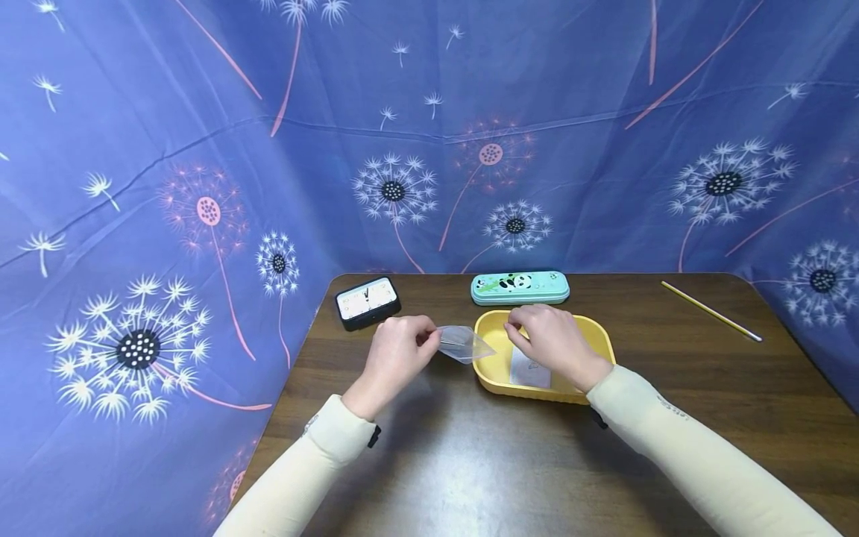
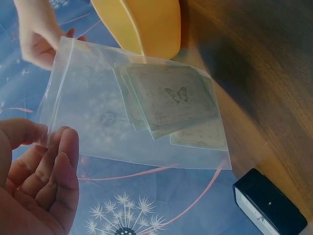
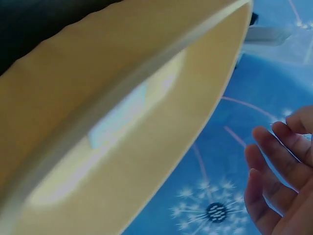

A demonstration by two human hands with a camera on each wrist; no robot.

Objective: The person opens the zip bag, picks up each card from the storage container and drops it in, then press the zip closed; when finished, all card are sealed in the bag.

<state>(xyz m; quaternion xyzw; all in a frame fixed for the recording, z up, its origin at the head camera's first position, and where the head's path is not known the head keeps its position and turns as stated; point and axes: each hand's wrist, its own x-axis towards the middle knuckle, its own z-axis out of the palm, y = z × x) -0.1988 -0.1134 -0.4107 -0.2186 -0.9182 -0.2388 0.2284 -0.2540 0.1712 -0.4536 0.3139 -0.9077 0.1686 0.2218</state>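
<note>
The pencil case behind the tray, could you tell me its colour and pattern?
Mint green pencil case with a panda picture, clearest in the head view.

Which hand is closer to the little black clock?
The left. The left hand sits just in front of the black clock, pinching a clear bag. The right hand is farther off, over the yellow tray.

A black clock (image 1: 367,301) is lying at the back left of the brown counter (image 1: 470,462). A teal panda case (image 1: 520,287) is sitting beside it. A yellow stick (image 1: 710,311) is lying far right. A dandelion cloth (image 1: 168,186) is hanging behind.
</note>
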